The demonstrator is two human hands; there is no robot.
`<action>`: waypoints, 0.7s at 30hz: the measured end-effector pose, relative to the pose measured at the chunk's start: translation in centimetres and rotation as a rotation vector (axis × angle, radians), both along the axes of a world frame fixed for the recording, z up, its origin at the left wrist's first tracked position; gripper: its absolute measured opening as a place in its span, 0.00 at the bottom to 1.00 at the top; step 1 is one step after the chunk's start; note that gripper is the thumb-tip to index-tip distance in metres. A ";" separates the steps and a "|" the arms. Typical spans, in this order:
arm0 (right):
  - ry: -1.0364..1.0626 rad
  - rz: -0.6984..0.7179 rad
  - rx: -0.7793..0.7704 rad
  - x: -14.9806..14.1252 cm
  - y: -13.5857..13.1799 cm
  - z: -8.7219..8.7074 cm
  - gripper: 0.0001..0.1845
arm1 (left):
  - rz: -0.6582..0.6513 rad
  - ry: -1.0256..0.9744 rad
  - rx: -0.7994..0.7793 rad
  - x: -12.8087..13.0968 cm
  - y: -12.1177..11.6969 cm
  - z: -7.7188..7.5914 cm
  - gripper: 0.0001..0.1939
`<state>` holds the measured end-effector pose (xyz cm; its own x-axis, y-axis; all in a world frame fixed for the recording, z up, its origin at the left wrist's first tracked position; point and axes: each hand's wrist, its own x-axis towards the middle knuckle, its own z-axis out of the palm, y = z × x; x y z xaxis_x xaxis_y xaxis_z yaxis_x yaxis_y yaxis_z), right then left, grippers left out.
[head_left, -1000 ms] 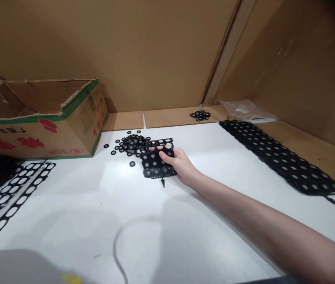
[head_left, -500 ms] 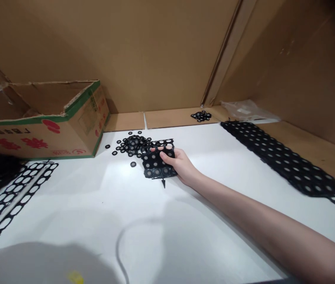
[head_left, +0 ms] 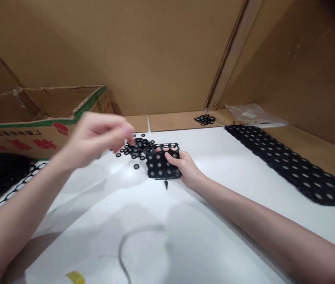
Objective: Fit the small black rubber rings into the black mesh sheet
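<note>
My right hand (head_left: pixel 183 165) grips a short black perforated strip (head_left: pixel 161 165) that rests on the white table (head_left: pixel 203 221); the thumb lies across its right end. Just behind the strip lies a pile of small black rings (head_left: pixel 136 145), with one loose ring (head_left: pixel 136 166) in front. My left hand (head_left: pixel 96 136) hovers above the table left of the pile, blurred by motion, fingers bent and drawn together toward the rings. Whether it holds anything is hidden.
An open cardboard box (head_left: pixel 37 122) stands at the back left. A black cut-out strip (head_left: pixel 6 185) lies at the left edge. A long black perforated strip (head_left: pixel 291 165) runs along the right side, with a smaller ring pile (head_left: pixel 204 118) and a plastic bag (head_left: pixel 253 114) behind it. Cardboard walls enclose the back.
My left arm has swung up from the lower left corner to above the table beside the ring pile. The right hand has stayed on the strip, which now looks slightly lifted.
</note>
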<state>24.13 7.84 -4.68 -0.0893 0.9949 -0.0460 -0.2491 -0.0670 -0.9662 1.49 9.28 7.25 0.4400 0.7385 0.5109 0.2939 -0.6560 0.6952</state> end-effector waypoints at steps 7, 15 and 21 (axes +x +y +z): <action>0.123 -0.054 -0.042 0.1 0.2 0.2 0.22 | -0.092 0.401 0.146 3.0 2.6 -8.7 0.19; -0.111 -0.041 0.180 -0.2 0.1 -0.4 0.27 | 0.060 0.079 0.019 3.9 1.9 -11.4 0.11; -0.253 -0.056 0.268 -0.4 0.3 -0.7 0.20 | 0.073 0.105 -0.029 4.0 1.6 -11.2 0.06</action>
